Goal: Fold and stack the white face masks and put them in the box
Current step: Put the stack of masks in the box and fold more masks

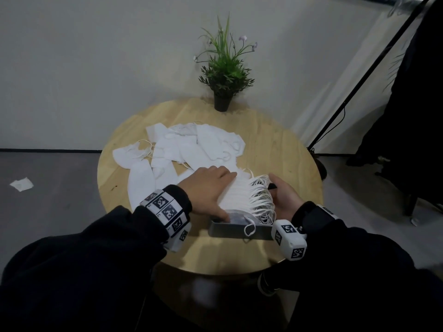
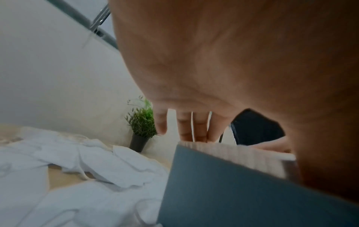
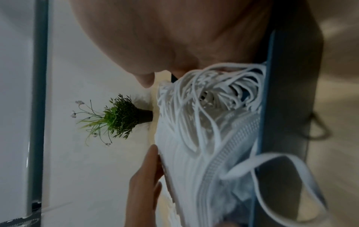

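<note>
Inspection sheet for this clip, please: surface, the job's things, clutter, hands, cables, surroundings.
Surface: round wooden table, bare wood showing on its right side.
Job's things: stack of folded masks standing in the grey box, ear loops spilling right; loose masks heaped behind and to the left.
Clutter: potted plant at the table's far edge.
Hands: left hand lies flat on the stack; right hand cups the loop side.
Cables: black cable along a stand pole.
Surroundings: white scrap on the grey floor, pale wall.
</note>
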Demonstrator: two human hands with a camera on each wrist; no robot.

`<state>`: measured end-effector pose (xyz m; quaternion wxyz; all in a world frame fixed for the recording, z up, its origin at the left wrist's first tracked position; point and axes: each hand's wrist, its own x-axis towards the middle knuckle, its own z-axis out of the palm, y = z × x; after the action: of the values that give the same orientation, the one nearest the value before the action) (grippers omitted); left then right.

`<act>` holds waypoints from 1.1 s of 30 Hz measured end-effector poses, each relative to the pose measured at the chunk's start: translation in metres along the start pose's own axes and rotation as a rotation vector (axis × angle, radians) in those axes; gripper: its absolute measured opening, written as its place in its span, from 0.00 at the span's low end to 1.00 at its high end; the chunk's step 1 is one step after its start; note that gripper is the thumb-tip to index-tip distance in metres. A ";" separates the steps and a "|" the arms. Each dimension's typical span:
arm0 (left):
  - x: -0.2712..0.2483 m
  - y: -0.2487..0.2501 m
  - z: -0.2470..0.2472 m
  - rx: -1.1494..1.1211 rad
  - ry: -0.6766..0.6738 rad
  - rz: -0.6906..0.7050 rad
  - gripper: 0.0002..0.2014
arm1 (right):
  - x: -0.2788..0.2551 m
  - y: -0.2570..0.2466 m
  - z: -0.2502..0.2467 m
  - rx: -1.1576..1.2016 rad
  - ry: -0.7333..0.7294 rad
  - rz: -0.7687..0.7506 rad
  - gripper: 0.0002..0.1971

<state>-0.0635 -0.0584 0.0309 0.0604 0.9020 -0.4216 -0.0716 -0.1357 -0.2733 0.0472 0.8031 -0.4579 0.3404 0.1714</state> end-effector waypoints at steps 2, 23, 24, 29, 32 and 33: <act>0.001 0.006 0.000 0.056 0.002 -0.011 0.55 | -0.001 0.000 0.001 0.007 0.029 -0.002 0.37; -0.010 0.033 0.019 -0.030 0.056 -0.083 0.57 | 0.007 -0.004 0.002 -0.133 -0.021 0.008 0.30; -0.011 0.034 0.016 -0.052 0.037 -0.088 0.58 | 0.005 -0.006 0.002 -0.161 0.008 0.006 0.30; -0.026 0.019 -0.014 -0.496 0.016 -0.157 0.58 | 0.006 -0.002 0.003 -0.198 -0.043 0.039 0.34; -0.032 0.007 -0.009 -0.990 0.127 -0.393 0.43 | 0.009 0.004 0.004 -0.138 -0.106 0.009 0.33; -0.032 0.006 -0.002 -1.164 0.165 -0.503 0.38 | 0.011 0.005 0.005 -0.100 -0.105 0.026 0.33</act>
<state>-0.0879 -0.0378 0.0368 0.5539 0.7956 -0.0831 -0.2312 -0.1292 -0.2662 0.0382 0.7939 -0.4833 0.2946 0.2223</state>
